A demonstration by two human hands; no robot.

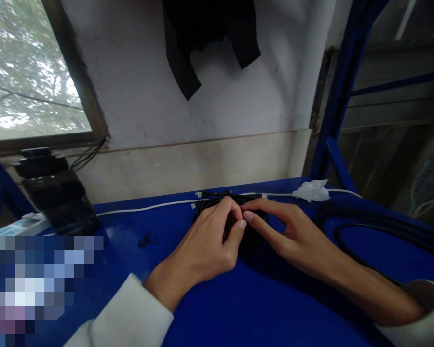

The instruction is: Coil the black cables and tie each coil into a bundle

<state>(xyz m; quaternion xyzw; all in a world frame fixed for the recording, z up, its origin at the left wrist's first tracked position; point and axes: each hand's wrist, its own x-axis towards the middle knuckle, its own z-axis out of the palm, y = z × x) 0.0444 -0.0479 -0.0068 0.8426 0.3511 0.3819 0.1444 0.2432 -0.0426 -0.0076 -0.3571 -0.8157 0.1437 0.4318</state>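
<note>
Both hands meet above the blue table [217, 308], fingertips nearly touching. My left hand [213, 236] is closed, thumb and index finger pinched together; whatever lies between them is too small to make out. From the right, my right hand [292, 231] brings its thumb and index finger together at the same spot, also in a pinch with nothing identifiable in it. Just behind and partly under the hands lies a bundle of black cables [203, 208] with light-coloured connectors. A small heap of black ties or bits [147, 239] rests left of my left hand.
A dark bottle [58, 193] and a white power strip [32, 223] stand at the left. A white cord [130, 210] runs along the back, past crumpled white plastic [312, 191]. Large black cable coils [376, 226] lie at the right, beside a blue frame post [336, 106].
</note>
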